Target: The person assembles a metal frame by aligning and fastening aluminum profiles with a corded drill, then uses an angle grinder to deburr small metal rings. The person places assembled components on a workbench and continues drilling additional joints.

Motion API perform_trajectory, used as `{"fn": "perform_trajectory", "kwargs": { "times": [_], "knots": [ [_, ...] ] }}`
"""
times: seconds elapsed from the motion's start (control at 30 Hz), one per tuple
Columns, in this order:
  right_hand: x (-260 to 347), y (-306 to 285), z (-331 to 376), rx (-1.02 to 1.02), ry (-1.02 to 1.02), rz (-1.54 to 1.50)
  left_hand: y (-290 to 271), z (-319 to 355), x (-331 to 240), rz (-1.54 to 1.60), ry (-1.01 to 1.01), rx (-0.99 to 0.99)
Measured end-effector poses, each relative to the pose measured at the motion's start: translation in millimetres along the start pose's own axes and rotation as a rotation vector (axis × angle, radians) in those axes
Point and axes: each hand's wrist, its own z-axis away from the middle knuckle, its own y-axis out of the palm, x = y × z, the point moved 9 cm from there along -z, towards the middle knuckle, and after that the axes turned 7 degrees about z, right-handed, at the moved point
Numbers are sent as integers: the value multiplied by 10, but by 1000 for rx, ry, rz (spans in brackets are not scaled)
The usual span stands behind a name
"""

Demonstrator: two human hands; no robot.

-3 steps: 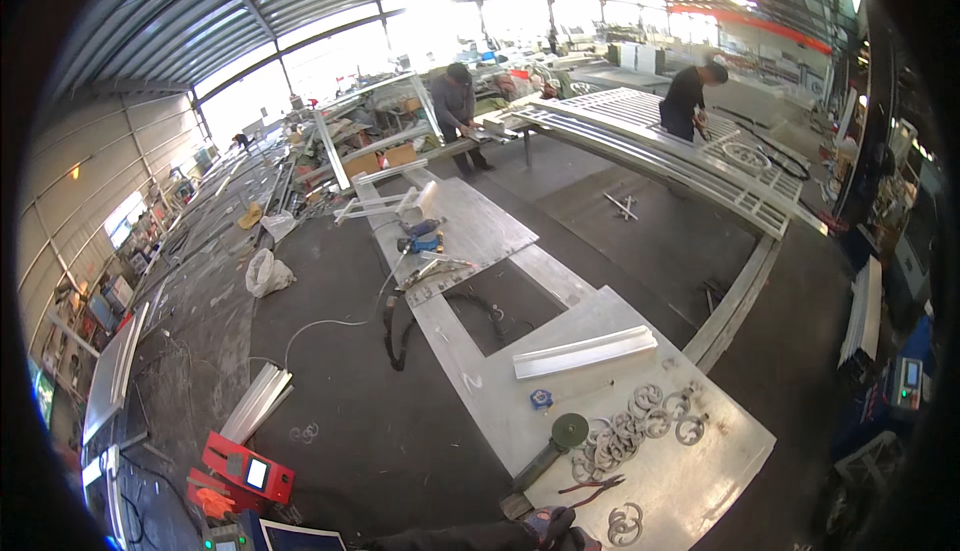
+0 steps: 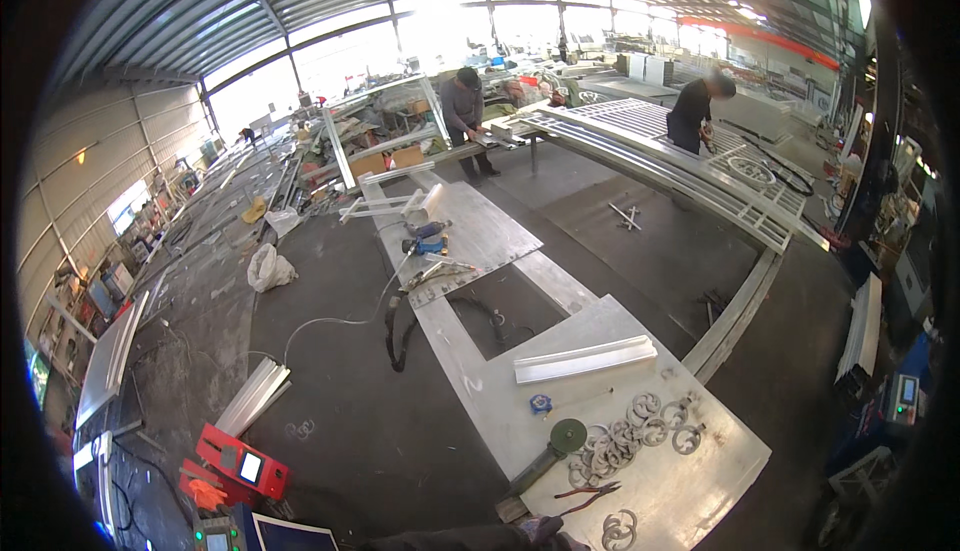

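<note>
the metal rings (image 2: 605,453) lie in a loose heap toward the lower right of the frame, on a bare metal plate (image 2: 695,496), with a ring pair (image 2: 619,530) apart from them near the lower edge. a grinder (image 2: 537,473) with a green disc rests just left of the heap, and pliers (image 2: 600,491) with reddish handles lie between the heap and the lower edge. at bottom centre a dark-sleeved hand, by the run of the arm probably the left hand (image 2: 552,534), sits near the grinder's back end and the pliers; the edge cuts it off, so i cannot tell how far open it is or whether it has hold of anything. the right hand is out of sight. compared with a moment ago, the plate and its things sit slightly lower in the frame and less of the hand shows; this looks like a small head movement, so the work itself seems unchanged. above the heap are a blue round object (image 2: 541,404) and a pale metal profile (image 2: 585,359); farther out, two co-workers stand at upper centre (image 2: 462,103) and upper right (image 2: 688,119).
</note>
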Motion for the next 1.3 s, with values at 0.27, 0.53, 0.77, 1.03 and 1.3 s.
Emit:
{"fn": "perform_trajectory", "kwargs": {
  "times": [0.27, 0.53, 0.77, 1.03, 1.3],
  "knots": [
    [-620, 186, 23, 164, 382, -279, -638, 106, -200, 136, 235, -522],
    [-2270, -387, -640, -282, 534, 23, -1211, 880, -469, -134, 445, -770],
    [-676, 617, -989, 118, 414, -465, -1578, 1398, -330, 123, 229, -717],
    [1709, 2282, -808, 472, -167, 36, -2461, 1884, 91, 482, 38, -445],
    [583, 4259, -1041, 621, -138, 287, -4077, 2758, 265, -76, 468, -616]
  ]
}}
